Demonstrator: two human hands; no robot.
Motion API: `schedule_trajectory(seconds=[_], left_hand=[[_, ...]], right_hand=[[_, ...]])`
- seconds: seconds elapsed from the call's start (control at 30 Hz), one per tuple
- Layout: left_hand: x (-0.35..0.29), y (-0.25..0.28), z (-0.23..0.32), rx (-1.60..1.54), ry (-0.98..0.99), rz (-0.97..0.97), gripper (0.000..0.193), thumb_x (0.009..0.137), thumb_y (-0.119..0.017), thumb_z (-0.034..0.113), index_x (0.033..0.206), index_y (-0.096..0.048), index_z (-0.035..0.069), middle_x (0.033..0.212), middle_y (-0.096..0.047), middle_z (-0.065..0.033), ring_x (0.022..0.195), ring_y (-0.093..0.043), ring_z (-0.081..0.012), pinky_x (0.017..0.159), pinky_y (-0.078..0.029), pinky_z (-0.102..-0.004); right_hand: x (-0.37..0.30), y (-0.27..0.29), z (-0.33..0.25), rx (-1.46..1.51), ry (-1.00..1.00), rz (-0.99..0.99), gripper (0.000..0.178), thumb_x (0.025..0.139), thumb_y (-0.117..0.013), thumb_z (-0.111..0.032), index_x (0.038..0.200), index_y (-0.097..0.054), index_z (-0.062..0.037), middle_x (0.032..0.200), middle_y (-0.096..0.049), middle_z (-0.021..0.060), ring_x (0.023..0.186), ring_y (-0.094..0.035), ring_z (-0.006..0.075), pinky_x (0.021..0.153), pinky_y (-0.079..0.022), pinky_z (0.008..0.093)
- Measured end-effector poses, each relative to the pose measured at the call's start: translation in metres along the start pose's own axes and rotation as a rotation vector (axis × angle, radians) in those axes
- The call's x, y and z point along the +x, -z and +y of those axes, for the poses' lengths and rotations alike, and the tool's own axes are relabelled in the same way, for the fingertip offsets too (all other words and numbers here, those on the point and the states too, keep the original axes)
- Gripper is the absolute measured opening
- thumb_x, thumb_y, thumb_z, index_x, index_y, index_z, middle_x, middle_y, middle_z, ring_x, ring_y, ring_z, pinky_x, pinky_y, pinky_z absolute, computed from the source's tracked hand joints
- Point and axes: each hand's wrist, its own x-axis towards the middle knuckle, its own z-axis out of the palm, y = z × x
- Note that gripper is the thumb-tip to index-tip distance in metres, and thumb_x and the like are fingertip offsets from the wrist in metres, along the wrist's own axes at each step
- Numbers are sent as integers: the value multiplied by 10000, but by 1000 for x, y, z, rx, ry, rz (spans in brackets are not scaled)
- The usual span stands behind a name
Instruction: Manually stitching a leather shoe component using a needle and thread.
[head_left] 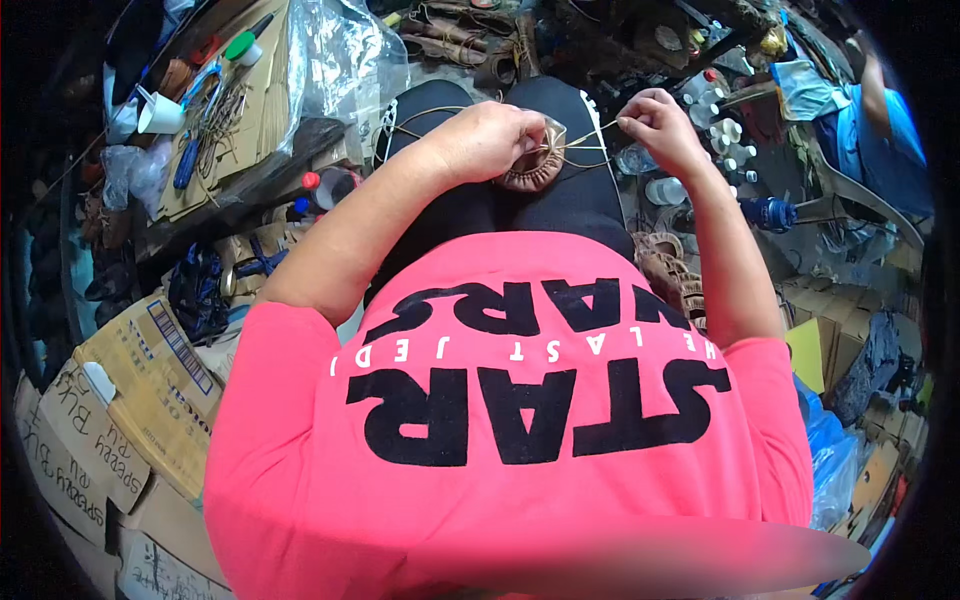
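Pink shirt [520, 500]; left hand [508, 130] gripping gathered brown piece [533, 176], right hand [655, 125] pinching cord [592, 134]; bottles [726, 131], cardboard [165, 400] around.

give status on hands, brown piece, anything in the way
Left hand gripping brown piece, over the lap. Right hand pinching thread, stretched out from the piece. More thread loose by the piece; might snag.

Shoe workshop (cluttered), brown shoes [447, 50], cardboard boxes [165, 365]
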Motion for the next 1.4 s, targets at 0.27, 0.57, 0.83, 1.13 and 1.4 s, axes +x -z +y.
schedule_trajectory(seconds=[0.27,0.57,0.83,1.13,1.4], left_hand=[[-4,-3,-1,74,19,2,156,855,-536,195,947,-596,84,805,-624,-180,774,-603,-374,674,-471,-443],[-51,22,-32,238,39,38,139,779,-551,82,915,-535,62,797,-585,-186,769,-554,-394,675,-463,-402],[-90,88,-13,-739,87,457,137,873,-607,154,855,-617,19,781,-599,-5,741,-552,-69,711,-446,-220],[-68,52,37,-796,-124,-16,235,917,-528,237,855,-569,14,807,-604,-98,760,-604,-194,690,-492,-324],[-241,227,-73,721,855,666,263,819,-636,257,991,-675,62,971,-662,-127,888,-634,-232,805,-466,-319]], right_hand=[[-26,0,-82,-551,474,-168,86,822,-558,-197,842,-600,-125,834,-624,57,834,-606,260,771,-395,400],[-19,-9,-42,-451,523,-180,61,781,-552,-87,840,-557,-104,720,-613,95,773,-595,287,793,-397,388],[-24,3,-28,1186,-144,41,217,852,-645,-217,953,-632,-26,869,-626,27,832,-579,134,829,-445,294],[-25,-12,-80,882,164,-423,242,930,-533,-278,953,-608,-50,755,-558,19,699,-522,111,662,-438,230],[-128,105,133,-148,-376,138,271,849,-618,-222,1070,-648,-67,944,-678,86,857,-616,132,787,-462,267]])
